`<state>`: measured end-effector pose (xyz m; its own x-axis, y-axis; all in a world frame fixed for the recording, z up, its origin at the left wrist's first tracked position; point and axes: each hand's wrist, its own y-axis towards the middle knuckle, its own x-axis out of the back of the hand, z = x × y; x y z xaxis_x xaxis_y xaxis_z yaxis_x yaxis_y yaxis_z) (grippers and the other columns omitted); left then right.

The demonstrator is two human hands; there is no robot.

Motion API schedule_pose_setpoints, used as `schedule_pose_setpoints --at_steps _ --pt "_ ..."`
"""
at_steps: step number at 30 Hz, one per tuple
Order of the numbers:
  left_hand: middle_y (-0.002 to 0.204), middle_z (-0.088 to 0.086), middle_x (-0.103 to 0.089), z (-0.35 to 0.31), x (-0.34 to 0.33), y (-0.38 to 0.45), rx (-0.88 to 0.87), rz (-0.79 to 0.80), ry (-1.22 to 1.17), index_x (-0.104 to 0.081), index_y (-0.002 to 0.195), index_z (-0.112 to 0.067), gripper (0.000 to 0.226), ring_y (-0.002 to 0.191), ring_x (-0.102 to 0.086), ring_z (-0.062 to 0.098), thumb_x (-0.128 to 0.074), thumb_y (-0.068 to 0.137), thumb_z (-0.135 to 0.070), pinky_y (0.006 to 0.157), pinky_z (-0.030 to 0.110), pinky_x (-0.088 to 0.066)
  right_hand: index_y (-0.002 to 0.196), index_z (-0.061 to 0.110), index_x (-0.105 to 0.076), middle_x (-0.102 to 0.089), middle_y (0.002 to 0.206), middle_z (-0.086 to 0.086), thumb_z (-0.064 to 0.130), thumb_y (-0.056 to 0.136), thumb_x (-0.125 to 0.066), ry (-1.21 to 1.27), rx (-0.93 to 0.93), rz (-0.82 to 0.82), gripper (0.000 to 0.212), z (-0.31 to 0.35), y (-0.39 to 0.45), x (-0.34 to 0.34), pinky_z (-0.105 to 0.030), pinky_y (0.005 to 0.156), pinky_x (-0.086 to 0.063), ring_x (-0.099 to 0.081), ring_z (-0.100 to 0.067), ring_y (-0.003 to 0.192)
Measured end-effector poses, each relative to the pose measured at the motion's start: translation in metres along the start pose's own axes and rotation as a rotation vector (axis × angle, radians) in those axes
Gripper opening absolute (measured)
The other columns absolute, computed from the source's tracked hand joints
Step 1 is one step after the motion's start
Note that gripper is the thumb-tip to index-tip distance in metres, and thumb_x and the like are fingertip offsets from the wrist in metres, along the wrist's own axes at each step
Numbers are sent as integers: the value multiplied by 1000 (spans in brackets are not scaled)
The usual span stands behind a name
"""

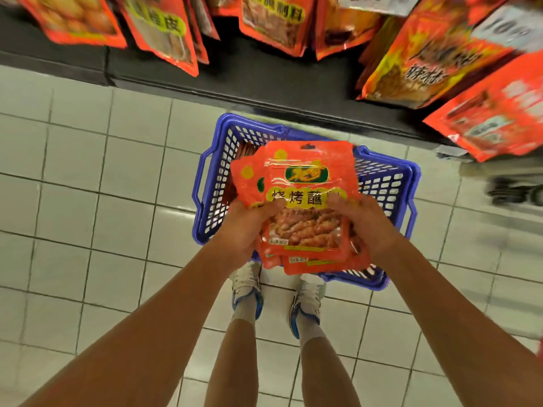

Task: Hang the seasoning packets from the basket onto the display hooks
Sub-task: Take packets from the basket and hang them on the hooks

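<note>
Both my hands hold a stack of red-orange seasoning packets (305, 183) above the blue plastic basket (382, 183) on the floor. My left hand (246, 227) grips the stack's lower left side, thumb on the top packet's front. My right hand (364, 224) grips the lower right side the same way. The top packet shows a green logo, a yellow label and a hang hole at its top edge. More red packets (244, 152) lie inside the basket at its far left. The display hooks themselves are hidden behind hanging packets.
Rows of red seasoning packets (164, 27) hang across the top of the view, larger ones (435, 60) at the right. A dark shelf base (264, 83) runs below them. Pale floor tiles (88, 201) lie all around. My shoes (246, 289) stand just behind the basket.
</note>
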<state>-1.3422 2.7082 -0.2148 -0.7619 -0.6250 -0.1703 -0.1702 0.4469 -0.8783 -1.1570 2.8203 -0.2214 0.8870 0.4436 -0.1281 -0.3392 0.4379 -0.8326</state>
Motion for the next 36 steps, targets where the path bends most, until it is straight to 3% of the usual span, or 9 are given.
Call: schedule_pose_setpoints --at_steps 4,7,11,15,22,27,31,34,36 --pt "114 14 -75 -43 -2 -58 -105 -7 -54 -62 129 -9 39 100 -73 36 -69 91 -8 83 54 -59 103 33 -76 -79 94 -5 68 82 -64 -100 103 -111 42 66 -57 -4 -43 70 -61 -76 -24 74" --pt "116 15 -74 -88 -3 -118 -211 -22 -65 -67 122 -11 32 103 -71 37 -66 90 -4 86 53 -58 79 31 -80 -77 73 -1 34 98 -63 -29 241 -150 25 126 -114 -2 -27 51 -55 -72 -16 54" --pt "95 8 -77 -160 -16 -218 -343 -37 -119 -73 99 -16 25 81 -74 25 -60 89 3 76 42 -61 72 28 -81 -76 74 5 23 83 -67 -28 435 -129 18 218 -210 -13 -37 80 -54 -72 -12 68" --pt "109 13 -76 -233 -44 -329 -511 -30 -210 -66 121 -10 33 92 -74 29 -65 88 -8 84 47 -61 90 40 -79 -79 89 7 55 76 -71 -107 702 -115 23 305 -316 -41 -35 76 -60 -73 -12 82" --pt "110 17 -71 -347 -73 -493 -870 -21 -257 -63 118 -12 23 92 -70 31 -59 96 -7 87 52 -56 83 42 -79 -77 80 13 51 72 -70 -184 1152 -165 17 445 -472 -84 -52 86 -57 -68 -20 83" --pt "108 24 -63 -412 -68 -574 -1067 11 -260 -64 104 -10 11 90 -63 36 -60 95 -7 86 59 -51 76 54 -73 -69 68 29 58 73 -64 -194 1393 -225 10 515 -555 -121 -21 68 -50 -59 11 63" --pt "96 9 -78 -453 -58 -615 -1178 27 -254 -72 99 -16 13 82 -74 27 -63 93 -9 82 47 -59 77 49 -72 -70 69 24 60 80 -64 -156 1499 -250 13 553 -591 -149 -33 70 -51 -59 1 67" --pt "98 11 -78 -485 -45 -637 -1247 48 -232 -74 99 -16 11 85 -75 28 -68 90 -12 78 46 -60 75 45 -74 -71 70 22 52 81 -66 -100 1562 -260 12 586 -613 -173 -21 65 -51 -60 4 66" --pt "96 10 -78 -503 -35 -650 -1294 57 -208 -74 97 -18 15 83 -75 28 -73 82 -19 72 44 -61 75 31 -76 -75 77 11 48 81 -68 -80 1579 -291 19 611 -620 -189 -28 71 -54 -64 -2 72"
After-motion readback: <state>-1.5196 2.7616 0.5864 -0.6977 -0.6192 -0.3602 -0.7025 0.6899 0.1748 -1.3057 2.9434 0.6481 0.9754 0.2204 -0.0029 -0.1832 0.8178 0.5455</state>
